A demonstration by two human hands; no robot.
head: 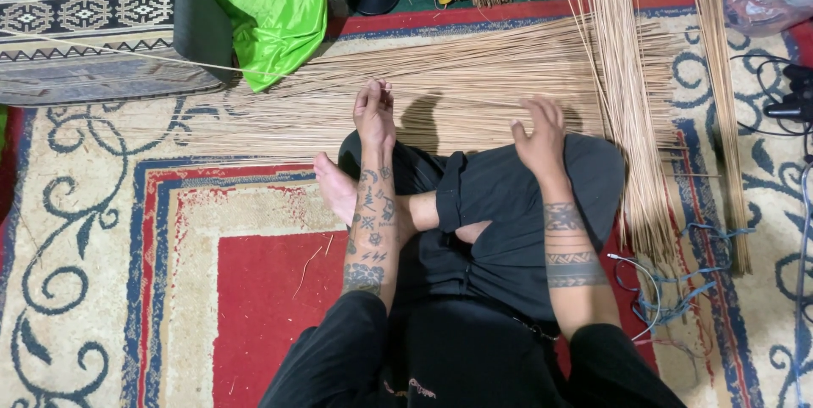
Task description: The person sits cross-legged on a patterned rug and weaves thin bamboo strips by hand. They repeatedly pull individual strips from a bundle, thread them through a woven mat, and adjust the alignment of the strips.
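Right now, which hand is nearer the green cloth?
Left. The left hand rests on the sticks just right of the green cloth; the right hand is farther right, across the lap.

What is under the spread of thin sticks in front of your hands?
The sticks lie on the patterned carpet, whose red and blue border shows beyond them. The left hand and right hand rest on their near edge. The carpet beneath the dense middle is covered.
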